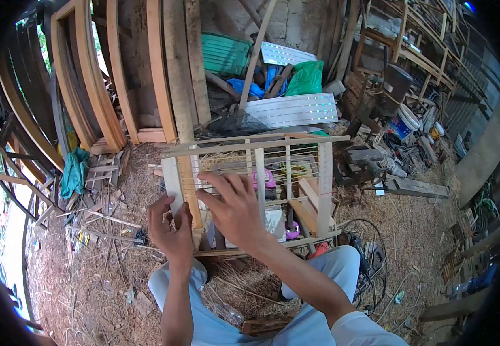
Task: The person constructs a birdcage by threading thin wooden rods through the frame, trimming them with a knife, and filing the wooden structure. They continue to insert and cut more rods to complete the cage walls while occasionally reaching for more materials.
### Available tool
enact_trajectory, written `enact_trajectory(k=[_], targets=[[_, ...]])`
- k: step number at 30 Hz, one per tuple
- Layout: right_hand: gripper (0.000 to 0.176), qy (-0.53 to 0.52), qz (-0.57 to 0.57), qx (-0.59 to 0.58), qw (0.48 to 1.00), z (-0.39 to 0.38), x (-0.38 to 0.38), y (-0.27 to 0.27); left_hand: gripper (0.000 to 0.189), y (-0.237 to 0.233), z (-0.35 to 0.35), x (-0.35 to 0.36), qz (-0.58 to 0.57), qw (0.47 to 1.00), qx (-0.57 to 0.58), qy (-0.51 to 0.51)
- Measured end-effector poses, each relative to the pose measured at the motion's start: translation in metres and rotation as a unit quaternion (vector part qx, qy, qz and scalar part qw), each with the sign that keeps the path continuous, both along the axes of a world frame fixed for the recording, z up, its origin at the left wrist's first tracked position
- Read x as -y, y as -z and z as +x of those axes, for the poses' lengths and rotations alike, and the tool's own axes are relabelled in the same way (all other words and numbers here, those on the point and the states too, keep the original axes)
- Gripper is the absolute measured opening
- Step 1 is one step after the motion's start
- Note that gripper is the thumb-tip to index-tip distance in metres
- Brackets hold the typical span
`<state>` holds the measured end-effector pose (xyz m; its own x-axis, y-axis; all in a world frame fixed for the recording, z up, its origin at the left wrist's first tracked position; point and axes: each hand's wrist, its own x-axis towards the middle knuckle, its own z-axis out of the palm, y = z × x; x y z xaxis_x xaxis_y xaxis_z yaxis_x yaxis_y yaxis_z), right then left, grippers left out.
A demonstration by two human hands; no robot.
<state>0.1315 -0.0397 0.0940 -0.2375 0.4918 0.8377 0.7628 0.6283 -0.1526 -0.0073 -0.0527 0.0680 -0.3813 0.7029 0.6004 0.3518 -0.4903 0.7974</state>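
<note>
A wooden frame (323,190) with thin rods running across it stands in front of my knees. Near its left end is my left hand (171,228), fingers curled and apart beside the pale upright slat (172,180); whether it touches the slat is unclear. My right hand (231,210) reaches over the rods at the frame's left part, its fingers spread toward the left slats. Nothing shows in its grasp. Another pale slat (260,179) stands just right of that hand. Behind the rods, pink objects (292,230) and wood pieces (305,216) are partly hidden.
Tall wooden frames (94,86) lean at the back left, with a green cloth (72,173) below. White perforated panels (290,111) and a green crate (225,53) lie behind. At right are a dark metal machine (356,161), a timber beam (417,187) and cables (381,259) on the shavings-covered floor.
</note>
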Motion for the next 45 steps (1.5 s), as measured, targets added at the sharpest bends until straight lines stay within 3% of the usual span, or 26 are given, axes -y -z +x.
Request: enact_trajectory(k=[6, 8, 12, 17, 19, 26, 41, 45], targets=[[0.026, -0.037, 0.048, -0.082, 0.995, 0.029, 0.014, -0.012, 0.034, -0.012, -0.002, -0.001, 0.019, 0.989, -0.133, -0.053], [0.022, 0.044, 0.034, -0.078, 0.995, 0.065, 0.027, -0.021, 0.035, -0.012, -0.003, -0.004, 0.063, 0.981, -0.176, -0.046], [0.020, 0.166, 0.029, -0.012, 0.986, 0.131, 0.048, -0.020, 0.035, -0.004, -0.001, -0.012, 0.053, 0.988, -0.143, -0.013], [0.019, 0.125, 0.015, -0.011, 0.992, 0.151, 0.052, 0.005, 0.031, -0.007, 0.001, -0.014, 0.069, 0.984, -0.165, -0.023], [0.019, 0.112, 0.025, -0.023, 0.993, 0.151, 0.049, 0.009, 0.026, -0.005, 0.001, -0.019, 0.125, 0.965, -0.219, -0.075], [0.014, 0.112, 0.056, -0.023, 0.992, 0.149, 0.036, 0.004, 0.029, 0.000, 0.011, -0.027, 0.097, 0.968, -0.197, -0.123], [0.011, 0.108, 0.029, -0.082, 0.990, 0.148, 0.030, 0.010, 0.015, -0.012, 0.012, -0.031, 0.068, 0.988, -0.116, -0.069], [0.009, 0.105, 0.020, -0.087, 0.990, 0.150, 0.031, 0.011, 0.013, -0.006, 0.008, -0.040, 0.094, 0.982, -0.143, -0.080]])
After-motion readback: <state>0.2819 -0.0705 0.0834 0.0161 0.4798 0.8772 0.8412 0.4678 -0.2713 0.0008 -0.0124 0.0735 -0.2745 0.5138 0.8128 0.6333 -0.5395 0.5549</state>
